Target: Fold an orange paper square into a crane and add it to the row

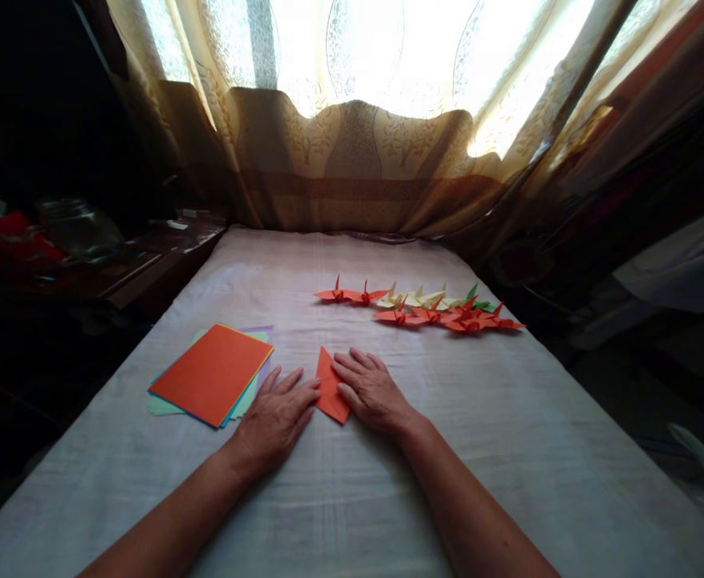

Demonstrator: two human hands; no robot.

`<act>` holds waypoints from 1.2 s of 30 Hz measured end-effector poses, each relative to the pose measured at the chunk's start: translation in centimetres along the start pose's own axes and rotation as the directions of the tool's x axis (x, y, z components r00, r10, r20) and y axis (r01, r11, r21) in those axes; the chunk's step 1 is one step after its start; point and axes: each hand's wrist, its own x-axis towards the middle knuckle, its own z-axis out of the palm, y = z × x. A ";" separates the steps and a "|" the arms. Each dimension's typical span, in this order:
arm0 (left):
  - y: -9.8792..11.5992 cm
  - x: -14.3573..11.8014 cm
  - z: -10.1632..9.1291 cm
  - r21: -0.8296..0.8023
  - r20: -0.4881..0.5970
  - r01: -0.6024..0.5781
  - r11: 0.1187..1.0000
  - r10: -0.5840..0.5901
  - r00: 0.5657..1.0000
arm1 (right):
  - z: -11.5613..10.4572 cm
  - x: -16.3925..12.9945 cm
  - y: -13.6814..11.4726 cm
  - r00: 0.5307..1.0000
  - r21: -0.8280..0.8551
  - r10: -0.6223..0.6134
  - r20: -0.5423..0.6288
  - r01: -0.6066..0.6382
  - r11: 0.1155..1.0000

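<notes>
A folded piece of orange paper (329,392) lies on the white cloth between my hands. My left hand (276,417) rests flat, fingers spread, with its fingertips touching the paper's left edge. My right hand (369,391) lies flat on the paper's right side and presses it down. A stack of coloured paper sheets (212,374) with an orange sheet on top sits just left of my left hand. Beyond my right hand stands a row of folded paper cranes (424,307) in orange, pale yellow and green.
The cloth-covered table (508,449) runs back to a patterned curtain (357,160) under a bright window. A dark side table with a glass jar (78,226) and clutter sits at the left. Dim furniture lies to the right.
</notes>
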 end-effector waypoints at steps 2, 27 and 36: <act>-0.4 -0.3 -0.2 -0.015 -0.021 -0.027 1.000 0.026 0.999 | -0.2 -0.9 0.9 0.998 0.050 -0.023 -0.059 0.026 0.998; -1.7 2.2 -0.2 0.014 -0.008 -0.181 0.983 0.181 0.983 | -0.6 -2.4 1.6 0.994 0.041 -0.085 -0.075 0.088 0.995; -1.7 2.4 -0.6 -0.078 0.002 -0.120 0.990 0.121 0.993 | -0.6 -2.2 1.3 0.985 0.021 -0.100 -0.141 0.104 0.994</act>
